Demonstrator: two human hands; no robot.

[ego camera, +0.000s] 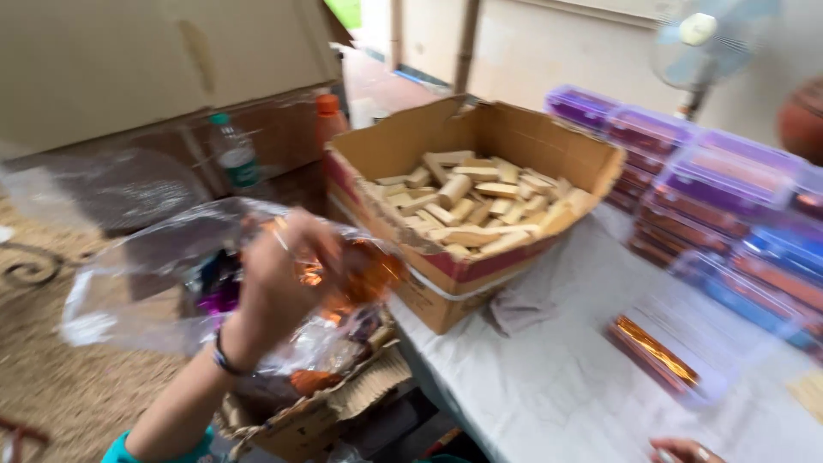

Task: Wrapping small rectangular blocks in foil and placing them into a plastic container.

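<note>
White-clothed table holds cardboard box beside stacked purple containers.

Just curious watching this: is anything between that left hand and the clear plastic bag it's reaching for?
Nothing visible. The left hand is already on the clear bag, over a low carton of shiny wrappers. Motion blur hides the exact grip.

The single head-worn camera looks down and forward from close above the white table, tilted leftward. It takes in the cardboard box ahead and the floor at left; the frame is motion-blurred.
</note>
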